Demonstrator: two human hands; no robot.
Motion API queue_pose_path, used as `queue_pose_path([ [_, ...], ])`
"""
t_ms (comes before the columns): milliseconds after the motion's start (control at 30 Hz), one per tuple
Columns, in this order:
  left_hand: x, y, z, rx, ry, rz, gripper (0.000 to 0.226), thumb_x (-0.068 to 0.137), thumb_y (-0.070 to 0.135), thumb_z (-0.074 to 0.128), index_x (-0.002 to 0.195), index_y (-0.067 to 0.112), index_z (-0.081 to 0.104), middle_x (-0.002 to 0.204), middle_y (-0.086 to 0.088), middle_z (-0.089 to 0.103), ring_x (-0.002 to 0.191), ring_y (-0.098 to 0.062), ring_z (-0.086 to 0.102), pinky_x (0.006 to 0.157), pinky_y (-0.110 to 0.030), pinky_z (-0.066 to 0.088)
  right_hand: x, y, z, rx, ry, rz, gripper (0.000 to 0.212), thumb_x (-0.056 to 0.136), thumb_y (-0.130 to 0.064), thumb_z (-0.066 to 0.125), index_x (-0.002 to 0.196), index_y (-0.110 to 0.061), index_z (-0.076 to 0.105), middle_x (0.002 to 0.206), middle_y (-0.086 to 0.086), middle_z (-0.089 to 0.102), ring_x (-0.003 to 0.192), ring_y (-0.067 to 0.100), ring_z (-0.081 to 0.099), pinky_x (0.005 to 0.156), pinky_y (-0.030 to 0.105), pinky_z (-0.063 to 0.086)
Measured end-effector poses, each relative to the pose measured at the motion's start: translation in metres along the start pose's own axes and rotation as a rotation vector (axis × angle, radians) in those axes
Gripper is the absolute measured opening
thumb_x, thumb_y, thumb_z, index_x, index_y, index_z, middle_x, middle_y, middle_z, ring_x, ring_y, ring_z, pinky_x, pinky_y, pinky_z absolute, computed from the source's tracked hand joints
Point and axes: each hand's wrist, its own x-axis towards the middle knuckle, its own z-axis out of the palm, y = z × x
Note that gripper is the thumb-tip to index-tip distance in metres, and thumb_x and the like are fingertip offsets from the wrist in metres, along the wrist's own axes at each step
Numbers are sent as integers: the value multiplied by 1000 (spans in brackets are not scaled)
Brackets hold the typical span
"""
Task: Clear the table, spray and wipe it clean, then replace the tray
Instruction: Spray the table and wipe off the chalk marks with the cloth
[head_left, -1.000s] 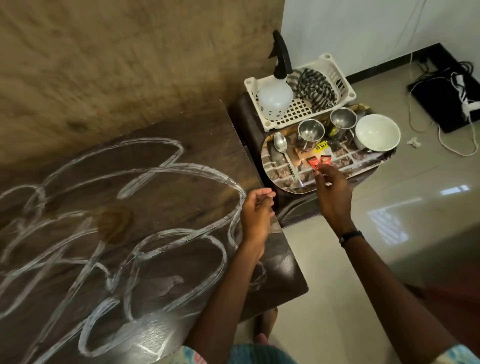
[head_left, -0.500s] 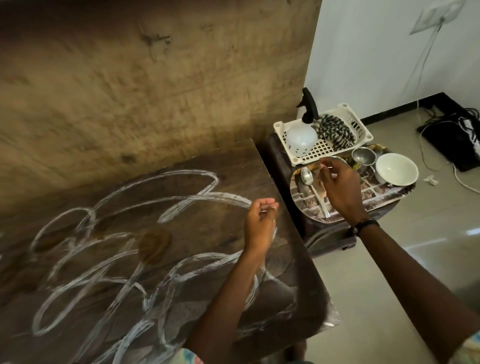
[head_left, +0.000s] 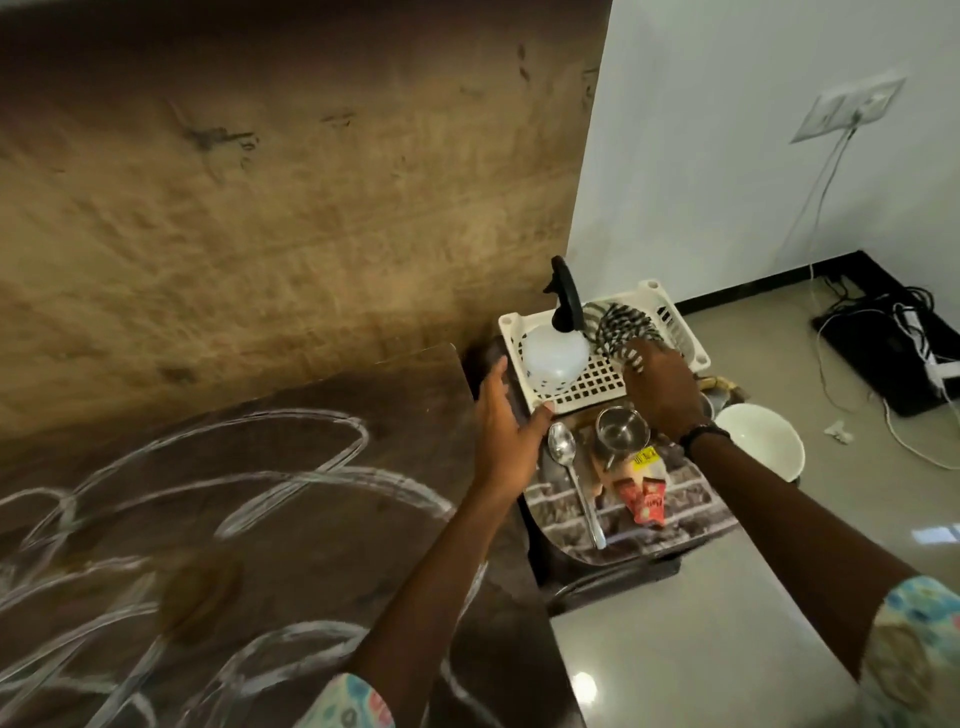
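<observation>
The dark wooden table (head_left: 311, 519) is covered with white scribbled streaks. To its right, on a low dark stand, lies the patterned tray (head_left: 691, 519) with a spoon (head_left: 563, 449), a steel cup (head_left: 621, 434), a white bowl (head_left: 763, 441) and red sachets (head_left: 644, 499). Behind the tray a white basket (head_left: 592, 384) holds a spray bottle (head_left: 553, 353) and a striped cloth (head_left: 618, 322). My left hand (head_left: 506, 421) is open, its thumb at the basket's front left corner. My right hand (head_left: 660, 387) is in the basket, fingers curled onto the cloth.
A brown textured wall runs behind the table, and a white wall with a socket stands at the right. Cables and a power strip (head_left: 930, 358) lie on the tiled floor at the far right. A second steel cup is mostly hidden behind my right wrist.
My right hand has left the tray and moved back into the basket onto the striped cloth. My left hand has moved from the table edge to the basket and spread its fingers.
</observation>
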Motion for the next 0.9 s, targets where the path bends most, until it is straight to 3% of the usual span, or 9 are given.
queue_pose_path([
  [167, 57, 4, 39, 47, 102, 91, 88, 79, 12, 72, 148, 14, 18, 155, -1, 17, 141, -22, 24, 115, -43, 27, 54, 30, 15, -82, -181, 8, 56, 88, -12, 61, 141, -5, 41, 150, 17, 34, 133, 39, 35, 109, 48, 35],
  [333, 99, 2, 66, 76, 79, 47, 96, 77, 17, 75, 149, 21, 12, 158, 1, 12, 143, -21, 23, 115, -46, 27, 96, 44, 31, -161, -342, -100, 68, 90, -16, 59, 150, -17, 25, 158, 13, 15, 145, 37, 12, 120, 49, 13],
  [467, 118, 1, 78, 92, 48, 39, 98, 77, 18, 77, 149, 22, 11, 154, -1, 25, 136, -17, 34, 105, -20, 29, 116, 55, 41, -185, -464, -125, 77, 89, -18, 60, 152, -30, 16, 161, 7, 3, 145, 44, 6, 114, 61, 21],
  [600, 131, -1, 86, 38, 75, 74, 87, 76, 14, 77, 145, 19, 25, 141, -6, 43, 117, -13, 49, 93, -12, 40, 122, 64, 47, -250, -475, -198, 72, 93, -24, 55, 153, -29, 14, 159, 11, 15, 144, 40, 16, 118, 51, 19],
  [700, 135, -4, 88, 90, 144, 100, 75, 73, 17, 80, 136, 14, 39, 121, -13, 59, 101, -13, 59, 76, 4, 35, 121, 63, 48, -240, -399, -234, 67, 93, -21, 56, 151, -24, 23, 156, 14, 25, 143, 36, 20, 118, 42, 14],
  [767, 136, -8, 90, 73, 149, 90, 73, 70, 19, 82, 132, 14, 42, 121, -8, 60, 98, -8, 60, 78, 2, 38, 118, 62, 48, -246, -395, -228, 66, 94, -18, 55, 151, -22, 23, 156, 14, 22, 145, 35, 17, 119, 41, 11],
  [833, 138, -11, 92, 35, 138, 84, 73, 71, 20, 82, 131, 14, 42, 124, -5, 59, 103, -15, 62, 93, -16, 46, 116, 62, 49, -270, -420, -228, 66, 95, -14, 53, 152, -23, 21, 158, 13, 18, 146, 36, 14, 119, 42, 10],
  [900, 139, -11, 95, -29, 138, 81, 66, 75, 15, 78, 131, 12, 41, 118, -8, 61, 96, -15, 62, 95, -28, 48, 116, 64, 50, -259, -399, -231, 63, 95, -10, 52, 151, -23, 25, 157, 13, 22, 143, 37, 19, 118, 45, 18],
])
